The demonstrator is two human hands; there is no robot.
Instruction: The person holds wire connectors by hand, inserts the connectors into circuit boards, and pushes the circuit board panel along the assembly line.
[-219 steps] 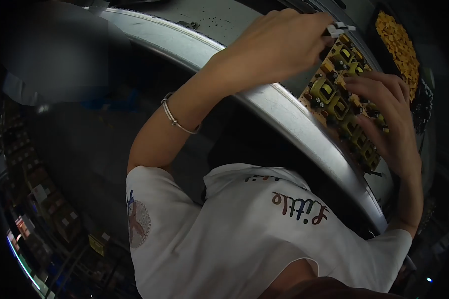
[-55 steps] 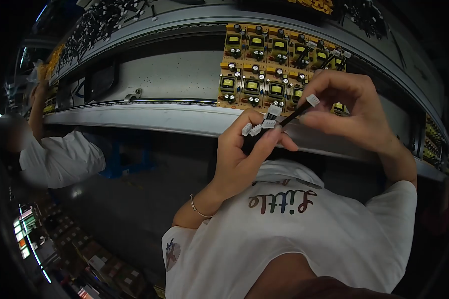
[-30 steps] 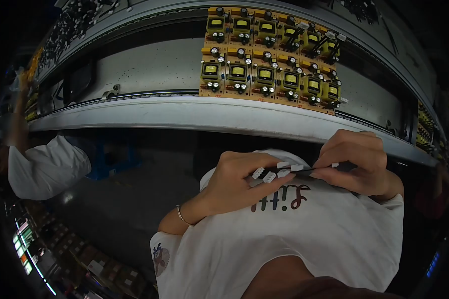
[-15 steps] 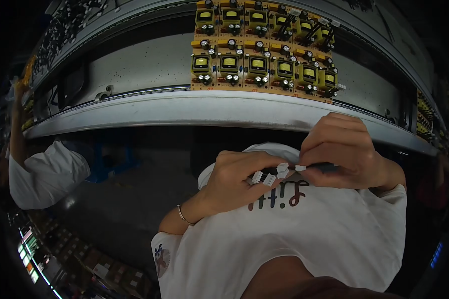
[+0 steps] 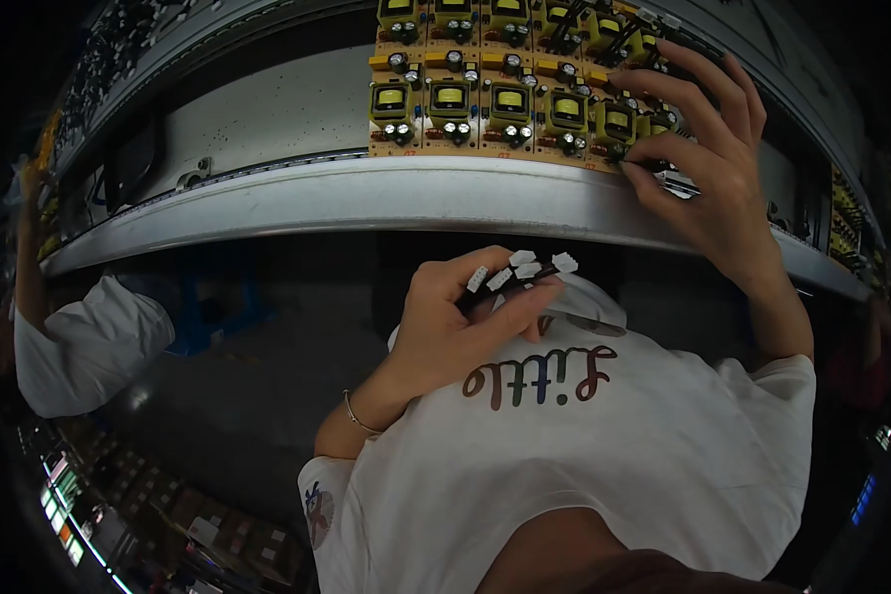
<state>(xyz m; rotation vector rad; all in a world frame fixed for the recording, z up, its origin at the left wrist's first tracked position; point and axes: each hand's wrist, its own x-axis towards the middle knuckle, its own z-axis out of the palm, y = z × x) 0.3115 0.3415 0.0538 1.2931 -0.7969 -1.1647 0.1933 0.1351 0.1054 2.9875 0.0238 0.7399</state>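
Note:
My left hand (image 5: 470, 322) is closed around a bunch of short black wire leads with white plug connectors (image 5: 526, 268), held in front of the shirt. My right hand (image 5: 713, 163) reaches over the right end of a panel of circuit boards (image 5: 505, 139). Its thumb and index finger pinch at the front edge, by the last transformers, and the other fingers are spread above. Beneath the palm shows a white connector (image 5: 680, 184) with dark wire towards the pinch; the fingers partly hide it. Black leads (image 5: 619, 42) stand on the back-row boards.
A metal rail (image 5: 297, 203) runs along the front of the conveyor line (image 5: 277, 114). At far left, another person's arm in a white sleeve (image 5: 94, 342) reaches to the line. Dark cables (image 5: 119, 59) lie at the back left. Stacked boxes (image 5: 238, 540) stand at lower left.
My right hand has moved from beside the left hand up and forward to the circuit boards. My left hand still holds the leads, slightly higher and further left.

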